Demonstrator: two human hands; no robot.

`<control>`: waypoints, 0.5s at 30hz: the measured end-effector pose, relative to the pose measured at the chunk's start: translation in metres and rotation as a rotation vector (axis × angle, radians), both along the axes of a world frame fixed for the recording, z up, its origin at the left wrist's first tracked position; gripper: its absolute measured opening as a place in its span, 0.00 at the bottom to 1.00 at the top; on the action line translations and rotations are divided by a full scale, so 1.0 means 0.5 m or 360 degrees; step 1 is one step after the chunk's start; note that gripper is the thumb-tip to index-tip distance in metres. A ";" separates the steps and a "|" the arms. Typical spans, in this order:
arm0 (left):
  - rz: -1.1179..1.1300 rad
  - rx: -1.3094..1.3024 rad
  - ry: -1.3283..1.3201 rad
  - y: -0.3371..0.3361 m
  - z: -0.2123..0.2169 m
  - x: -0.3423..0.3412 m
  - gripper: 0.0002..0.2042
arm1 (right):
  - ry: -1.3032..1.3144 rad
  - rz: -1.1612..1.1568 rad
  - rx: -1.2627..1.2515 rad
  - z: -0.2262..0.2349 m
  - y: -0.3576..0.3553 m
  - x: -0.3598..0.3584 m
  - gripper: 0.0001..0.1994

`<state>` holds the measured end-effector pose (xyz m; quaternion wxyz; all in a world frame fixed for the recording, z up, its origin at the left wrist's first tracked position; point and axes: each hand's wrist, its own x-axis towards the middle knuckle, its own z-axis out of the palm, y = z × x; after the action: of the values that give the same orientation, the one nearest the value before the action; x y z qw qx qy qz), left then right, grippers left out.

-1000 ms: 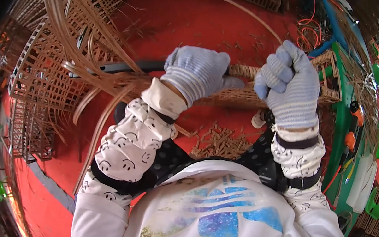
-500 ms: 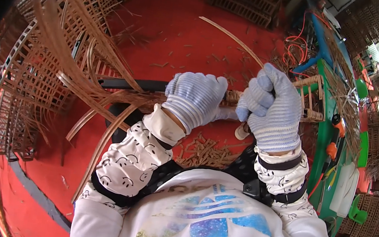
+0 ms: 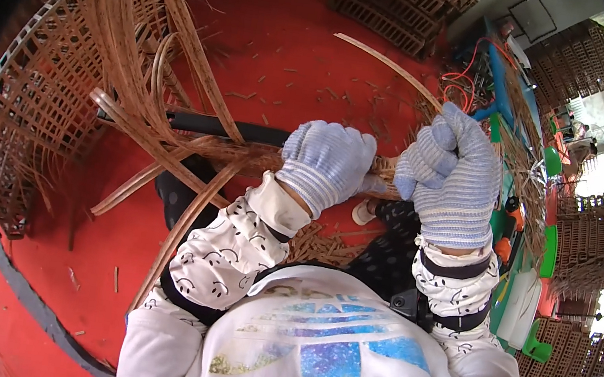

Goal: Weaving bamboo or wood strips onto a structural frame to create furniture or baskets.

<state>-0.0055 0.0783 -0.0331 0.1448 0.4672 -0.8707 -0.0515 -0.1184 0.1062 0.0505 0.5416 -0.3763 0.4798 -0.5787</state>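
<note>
Weaving looks partly done: wicker frame is bound midway, loose strips remain. Left hand and right hand, apart, both clamp it

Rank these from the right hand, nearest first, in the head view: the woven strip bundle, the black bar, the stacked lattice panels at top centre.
1. Woven strip bundle: directly left of the right hand, running into the left hand's grip.
2. Black bar: further left, beyond the left hand, lying across the red floor.
3. Stacked lattice panels: up at the top edge, well away from both hands.
</note>
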 end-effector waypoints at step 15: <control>-0.0057 -0.0352 0.0509 0.028 -0.009 0.008 0.23 | 0.0075 0.0343 0.0694 -0.119 -0.219 0.007 0.10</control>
<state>-0.0015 0.0925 -0.0375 0.3309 0.4187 -0.8451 -0.0317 -0.1149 -0.0035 -0.0090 0.6573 -0.3128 0.5629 -0.3914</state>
